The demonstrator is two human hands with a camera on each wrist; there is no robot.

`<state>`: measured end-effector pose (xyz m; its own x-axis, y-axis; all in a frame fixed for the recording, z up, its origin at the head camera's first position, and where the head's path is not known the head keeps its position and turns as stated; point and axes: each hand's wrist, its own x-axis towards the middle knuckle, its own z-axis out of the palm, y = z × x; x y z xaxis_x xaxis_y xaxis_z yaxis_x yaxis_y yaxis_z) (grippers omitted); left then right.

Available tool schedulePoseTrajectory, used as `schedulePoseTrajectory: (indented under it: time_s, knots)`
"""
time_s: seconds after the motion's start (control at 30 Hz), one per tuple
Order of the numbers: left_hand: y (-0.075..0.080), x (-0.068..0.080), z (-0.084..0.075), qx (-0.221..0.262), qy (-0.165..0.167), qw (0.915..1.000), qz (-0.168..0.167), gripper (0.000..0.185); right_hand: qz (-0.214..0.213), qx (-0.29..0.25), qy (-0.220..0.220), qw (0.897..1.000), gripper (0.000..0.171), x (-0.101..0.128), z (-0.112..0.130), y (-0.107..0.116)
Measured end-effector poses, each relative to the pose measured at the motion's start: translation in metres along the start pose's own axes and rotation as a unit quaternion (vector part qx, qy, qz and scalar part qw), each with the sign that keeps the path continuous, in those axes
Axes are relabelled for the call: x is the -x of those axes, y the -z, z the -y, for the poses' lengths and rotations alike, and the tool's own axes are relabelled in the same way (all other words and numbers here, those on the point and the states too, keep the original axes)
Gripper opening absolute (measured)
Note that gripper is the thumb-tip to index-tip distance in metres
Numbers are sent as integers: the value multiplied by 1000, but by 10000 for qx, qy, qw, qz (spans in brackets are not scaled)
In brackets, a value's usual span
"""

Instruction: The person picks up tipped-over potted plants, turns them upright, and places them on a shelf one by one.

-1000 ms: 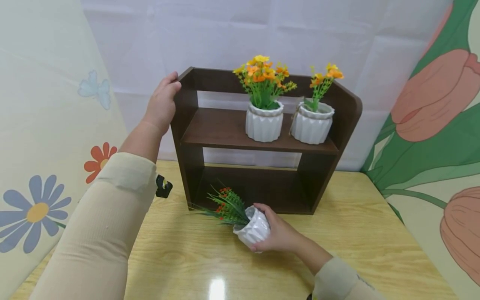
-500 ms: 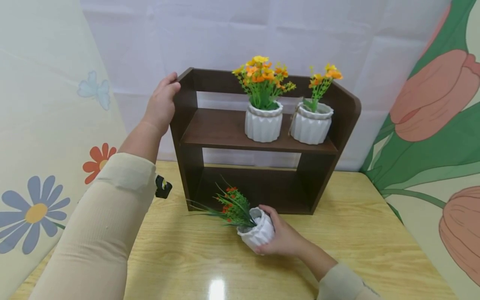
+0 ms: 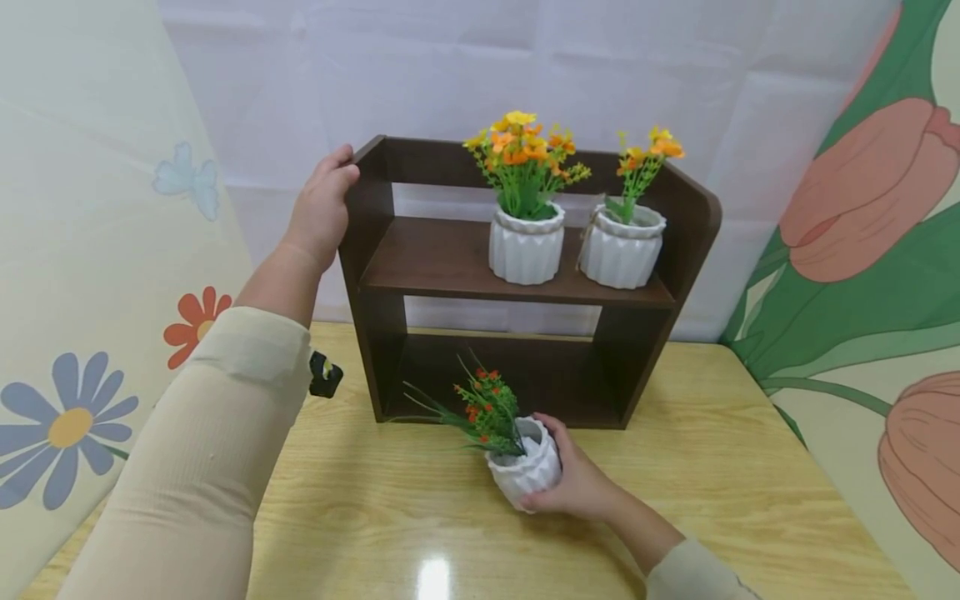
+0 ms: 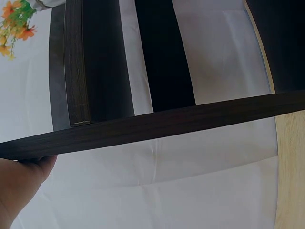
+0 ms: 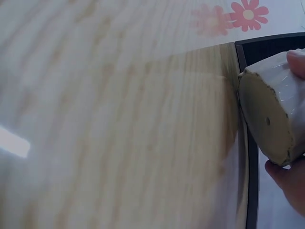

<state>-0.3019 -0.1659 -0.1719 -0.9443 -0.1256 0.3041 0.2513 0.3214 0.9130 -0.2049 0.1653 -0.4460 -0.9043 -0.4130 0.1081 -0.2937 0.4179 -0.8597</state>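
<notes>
My right hand (image 3: pixel 581 483) grips a white fluted flowerpot (image 3: pixel 528 475) from its right side, thumb low and fingers near the rim. The pot leans left, and a green plant with small red flowers (image 3: pixel 487 408) sticks out of it. In the right wrist view, the round unglazed base of the pot (image 5: pixel 264 119) shows a small hole, tipped away from the tabletop. Up at the left, my left hand (image 3: pixel 322 212) holds the side panel of a dark brown two-tier shelf (image 3: pixel 442 250) near its top. The left wrist view has its fingertips at the edge of the panel (image 4: pixel 157 126).
On the upper tier stand two white pots, one with a full orange and yellow bunch (image 3: pixel 527 246), another with fewer blooms (image 3: pixel 622 250) at the right end. The shelf stands on a wooden table (image 3: pixel 375 517) before a white cloth. Floral-printed panels (image 3: pixel 847 208) flank both sides.
My right hand has moved the flowerpot slightly right and turned it more upright, so the red-flowered plant points higher. My left hand stays on the shelf panel.
</notes>
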Motion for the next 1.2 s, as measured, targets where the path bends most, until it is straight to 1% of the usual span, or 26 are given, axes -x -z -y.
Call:
schedulePoseTrajectory:
  time_s: [0.13,0.33,0.43,0.67,0.9,1.07,1.2]
  knots:
    - [0,0,0,-22,-5,10000,10,54,-67,-62,-54,9999,112,2,-2,0]
    - [1,-1,1,49,16,10000,-9,54,-213,-409,-338,9984,115,4,-5,-2]
    - [1,0,0,51,48,10000,-21,54,-299,-447,-420,9977,117,5,-8,-3]
    - [1,0,1,70,39,10000,-45,54,-627,-501,-303,9963,119,8,-15,-9]
    - [0,0,1,-1,24,10000,-20,54,-994,-557,-358,9928,118,9,-19,-17]
    - [0,-1,0,-69,5,10000,-37,54,-1111,-520,-242,9922,117,9,-21,-21]
    - [0,-1,-1,-49,1,10000,-35,54,-1168,-560,-253,9913,117,10,-23,-23]
